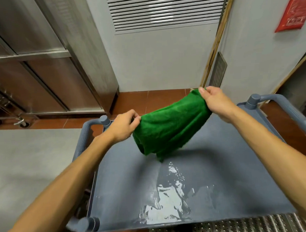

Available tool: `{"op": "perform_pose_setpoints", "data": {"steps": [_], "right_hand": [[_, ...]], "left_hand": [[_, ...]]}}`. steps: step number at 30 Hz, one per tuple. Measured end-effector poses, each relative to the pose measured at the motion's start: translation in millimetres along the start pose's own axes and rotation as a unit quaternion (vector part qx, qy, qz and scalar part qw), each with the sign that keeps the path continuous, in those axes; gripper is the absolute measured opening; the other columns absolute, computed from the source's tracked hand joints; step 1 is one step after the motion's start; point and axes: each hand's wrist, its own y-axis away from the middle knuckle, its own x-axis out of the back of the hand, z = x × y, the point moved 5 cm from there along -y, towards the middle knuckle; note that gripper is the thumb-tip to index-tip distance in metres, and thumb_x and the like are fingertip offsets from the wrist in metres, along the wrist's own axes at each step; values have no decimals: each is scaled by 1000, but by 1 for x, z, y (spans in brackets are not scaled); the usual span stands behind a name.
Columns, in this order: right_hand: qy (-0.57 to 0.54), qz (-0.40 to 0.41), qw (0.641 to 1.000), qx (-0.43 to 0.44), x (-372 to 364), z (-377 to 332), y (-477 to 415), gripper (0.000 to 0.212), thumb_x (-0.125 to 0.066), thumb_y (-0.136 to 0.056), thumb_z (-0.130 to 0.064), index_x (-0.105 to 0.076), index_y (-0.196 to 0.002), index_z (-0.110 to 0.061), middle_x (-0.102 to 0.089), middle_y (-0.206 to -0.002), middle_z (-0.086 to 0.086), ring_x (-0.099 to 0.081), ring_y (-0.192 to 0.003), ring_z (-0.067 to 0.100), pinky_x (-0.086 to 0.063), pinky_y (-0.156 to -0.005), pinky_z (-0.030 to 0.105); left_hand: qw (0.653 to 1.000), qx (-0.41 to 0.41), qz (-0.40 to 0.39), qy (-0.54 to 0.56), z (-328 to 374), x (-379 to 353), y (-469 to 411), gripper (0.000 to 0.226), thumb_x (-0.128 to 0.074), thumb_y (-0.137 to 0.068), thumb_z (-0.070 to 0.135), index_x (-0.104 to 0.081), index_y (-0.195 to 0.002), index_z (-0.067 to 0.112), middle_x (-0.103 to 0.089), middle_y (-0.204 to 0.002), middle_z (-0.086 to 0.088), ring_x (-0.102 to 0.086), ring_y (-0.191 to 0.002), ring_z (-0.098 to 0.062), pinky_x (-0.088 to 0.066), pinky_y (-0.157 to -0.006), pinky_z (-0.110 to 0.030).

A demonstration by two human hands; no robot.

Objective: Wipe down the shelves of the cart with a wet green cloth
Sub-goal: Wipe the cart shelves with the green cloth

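Single head-worn view, forward and down, close over cart.

Bare forearms, bare hands

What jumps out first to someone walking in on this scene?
A bright green cloth is stretched in mid-air between the left hand and right hand, hanging above the grey-blue top shelf of a cart. Nearer the camera, a shiny wet patch glistens on that shelf.
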Motion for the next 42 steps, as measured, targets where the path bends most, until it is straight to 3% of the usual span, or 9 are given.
{"op": "perform_pose_setpoints", "data": {"steps": [7, 11, 15, 19, 22, 26, 30, 42], "right_hand": [[50, 64, 992, 92, 47, -50, -68, 34, -37, -102, -47, -46, -81, -21, -46, -75, -3, -42, -65, 11, -32, -58, 32], [36, 73, 993, 89, 44, -29, -86, 32, -41, -103, -40, -54, -94, -13, -50, -81, 1, -43, -67, 11, -34, -61, 31], [36, 18, 998, 37, 11, 36, -83, 21, -45, -103, -32, -56, -99, -15, -59, -88, 6, -53, -80, 18, -39, -68, 31], [56, -46, 997, -25, -28, 106, -63, 14, -48, -103, -23, -56, -97, -13, -53, -77, 0, -50, -77, 20, -32, -59, 32], [68, -105, 991, -54, -54, 150, -46, 12, -49, -102, -17, -54, -94, -11, -53, -78, 5, -48, -77, 23, -29, -61, 31], [115, -204, 968, -92, -84, 197, -23, 11, -51, -101, -24, -54, -93, -18, -55, -78, 2, -51, -79, 22, -34, -67, 29], [181, -287, 933, -120, -106, 231, 4, 14, -49, -102, -33, -53, -94, -21, -61, -93, 7, -57, -91, 25, -46, -79, 35], [173, -252, 942, -141, -99, 240, 65, 16, -45, -103, -37, -51, -105, -22, -55, -102, 1, -52, -94, 20, -37, -76, 31]], "left_hand": [[994, -28, 100, -37, 27, 54, -82, 27, -48, -104, 27, -61, -108, 4, -69, -101, -19, -66, -91, -37, -54, -82, -48], [992, -21, 115, -55, 25, 44, -113, 24, -50, -102, 28, -62, -105, 7, -69, -99, -16, -64, -88, -35, -54, -79, -45], [995, -1, 51, -88, 1, -10, -120, 20, -52, -101, 27, -63, -103, 11, -67, -102, -12, -63, -94, -33, -52, -83, -45], [991, 49, -1, -123, -29, -73, -110, 21, -50, -102, 30, -60, -105, 12, -60, -109, -13, -58, -102, -36, -50, -85, -45], [986, 64, -37, -147, -39, -111, -100, 21, -51, -102, 30, -59, -102, 11, -59, -109, -13, -58, -103, -37, -50, -81, -45], [978, 83, -83, -170, -47, -152, -82, 20, -50, -102, 30, -58, -103, 12, -63, -110, -13, -60, -104, -36, -49, -77, -42], [966, 98, -140, -192, -51, -185, -57, 24, -43, -104, 30, -55, -110, 11, -61, -114, -13, -59, -106, -36, -48, -80, -43], [973, 106, -134, -158, -51, -198, 6, 25, -38, -107, 28, -53, -113, 8, -59, -115, -14, -59, -101, -35, -50, -82, -43]]}}
